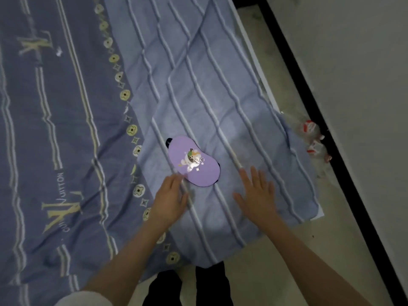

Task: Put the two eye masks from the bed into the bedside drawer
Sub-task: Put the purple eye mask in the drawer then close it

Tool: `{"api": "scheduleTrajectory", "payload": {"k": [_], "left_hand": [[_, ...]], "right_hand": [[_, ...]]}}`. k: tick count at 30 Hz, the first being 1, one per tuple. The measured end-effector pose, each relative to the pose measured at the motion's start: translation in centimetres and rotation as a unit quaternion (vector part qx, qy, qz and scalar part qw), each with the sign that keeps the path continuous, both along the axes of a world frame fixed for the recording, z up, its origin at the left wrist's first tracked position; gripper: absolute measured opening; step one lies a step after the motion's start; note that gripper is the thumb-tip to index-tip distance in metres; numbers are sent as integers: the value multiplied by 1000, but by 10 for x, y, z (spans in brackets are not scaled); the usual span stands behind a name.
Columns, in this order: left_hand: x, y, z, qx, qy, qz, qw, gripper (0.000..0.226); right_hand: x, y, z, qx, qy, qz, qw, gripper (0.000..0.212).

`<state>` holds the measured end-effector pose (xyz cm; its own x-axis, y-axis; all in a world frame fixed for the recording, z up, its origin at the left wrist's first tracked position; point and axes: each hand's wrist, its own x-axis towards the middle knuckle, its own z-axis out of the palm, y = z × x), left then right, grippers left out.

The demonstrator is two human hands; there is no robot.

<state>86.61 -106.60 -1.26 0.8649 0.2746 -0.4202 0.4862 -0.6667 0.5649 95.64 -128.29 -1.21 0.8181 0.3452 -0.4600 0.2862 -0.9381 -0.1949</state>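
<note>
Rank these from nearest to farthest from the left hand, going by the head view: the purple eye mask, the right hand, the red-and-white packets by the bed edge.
1. Purple eye mask: just beyond the left hand, at its fingertips.
2. Right hand: beside it, flat over the striped blanket.
3. Red-and-white packets: far off, past the blanket's right edge.

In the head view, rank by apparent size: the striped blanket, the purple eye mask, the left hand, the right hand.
1. Striped blanket, by far the largest.
2. Purple eye mask.
3. Right hand and left hand look alike, nearly the mask's size; being nearer the camera makes that ranking unsure.
</note>
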Motion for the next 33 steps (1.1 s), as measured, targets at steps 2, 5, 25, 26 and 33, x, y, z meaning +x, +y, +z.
{"api": "scheduleTrajectory", "payload": {"k": [2,5,25,26,33], "left_hand": [[22,-2,-19,15,-20,27,999,56],[46,-3,-45,31,-30,71,997,73],[53,4,-21,-29,-57,180,982,23],[47,7,-12,-38,-73,192,978,21],[10,24,84,-194,-171,252,932,12]], "right_hand": [[12,1,-26,-14,-4,16,1000,73],[20,2,-58,-6,7,26,1000,78],[14,25,-26,140,142,-114,973,63],[9,29,-14,194,169,-157,953,62],[-5,80,87,388,202,-273,857,46]]}}
